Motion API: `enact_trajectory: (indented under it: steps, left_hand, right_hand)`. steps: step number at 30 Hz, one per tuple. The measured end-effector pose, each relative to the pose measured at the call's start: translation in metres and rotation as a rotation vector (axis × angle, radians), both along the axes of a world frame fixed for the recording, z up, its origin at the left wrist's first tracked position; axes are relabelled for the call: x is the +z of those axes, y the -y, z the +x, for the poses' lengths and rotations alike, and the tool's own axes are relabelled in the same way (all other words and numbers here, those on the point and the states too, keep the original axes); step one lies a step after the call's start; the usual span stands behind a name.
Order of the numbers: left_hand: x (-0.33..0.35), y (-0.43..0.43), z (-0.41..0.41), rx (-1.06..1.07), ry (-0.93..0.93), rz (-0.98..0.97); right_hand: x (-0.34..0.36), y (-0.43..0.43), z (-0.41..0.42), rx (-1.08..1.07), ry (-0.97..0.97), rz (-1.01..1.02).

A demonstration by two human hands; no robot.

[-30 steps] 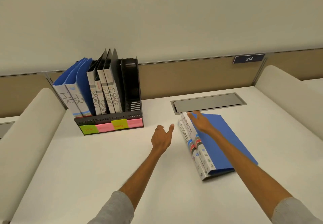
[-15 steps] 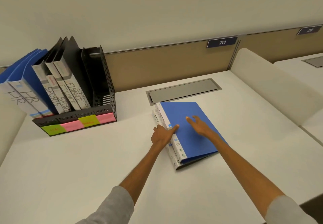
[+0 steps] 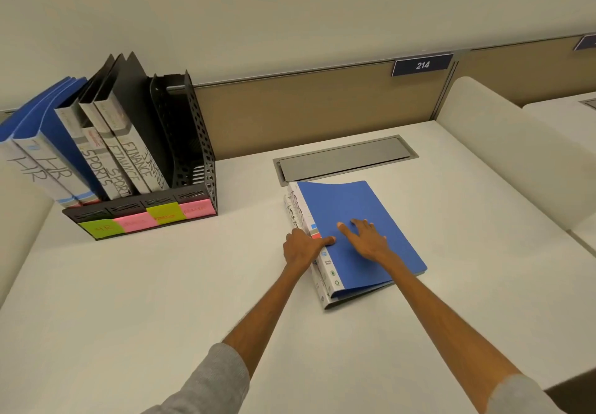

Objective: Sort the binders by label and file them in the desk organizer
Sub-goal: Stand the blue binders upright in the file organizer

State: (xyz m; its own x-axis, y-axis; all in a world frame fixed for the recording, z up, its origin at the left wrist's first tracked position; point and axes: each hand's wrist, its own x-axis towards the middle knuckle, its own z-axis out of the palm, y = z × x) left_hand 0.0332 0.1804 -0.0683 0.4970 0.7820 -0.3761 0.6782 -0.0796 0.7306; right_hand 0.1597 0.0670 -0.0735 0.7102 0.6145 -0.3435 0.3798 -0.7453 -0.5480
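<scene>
Head view: two stacked blue binders (image 3: 354, 207) lying flat, right of desk organizer (image 3: 197, 155). Left hand (image 3: 301, 247), nearer organizer, clamps their spines, thumb on top; right hand (image 3: 369, 241) presses cover, fingers spread apart.

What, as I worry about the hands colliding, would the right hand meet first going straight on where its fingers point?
Likely only the blue binder under it: the right hand points toward its far spine corner, just clearing the left hand. Beyond lies the grey desk hatch.

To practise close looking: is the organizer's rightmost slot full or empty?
Empty. The rightmost slot of the organizer holds no binder; the FINANCE binders stand left of it.
</scene>
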Motion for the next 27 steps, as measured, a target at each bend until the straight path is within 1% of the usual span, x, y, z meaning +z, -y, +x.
enact_trajectory:
  steps: [3, 10, 15, 19, 24, 27]
  left_hand:
    - [0.0, -0.005, -0.006, 0.005, 0.051, -0.008]
    - [-0.004, -0.015, -0.024, 0.094, 0.17, -0.144]
    - [-0.002, -0.024, -0.047, 0.186, 0.279, -0.248]
    - [0.014, -0.037, -0.067, 0.207, 0.423, -0.305]
    - [0.045, -0.052, -0.084, 0.237, 0.557, -0.29]
    - [0.063, -0.061, -0.093, 0.24, 0.625, -0.251]
  right_hand:
    - [0.001, -0.003, -0.003, 0.011, -0.01, 0.025]
    - [0.006, -0.018, -0.022, 0.051, 0.004, 0.044]
    - [0.016, -0.031, -0.033, 0.056, -0.065, 0.09]
    - [0.029, -0.046, -0.042, 0.066, -0.148, 0.151]
    - [0.054, -0.077, -0.05, 0.037, -0.173, 0.254]
    - [0.071, -0.098, -0.055, 0.032, -0.155, 0.319]
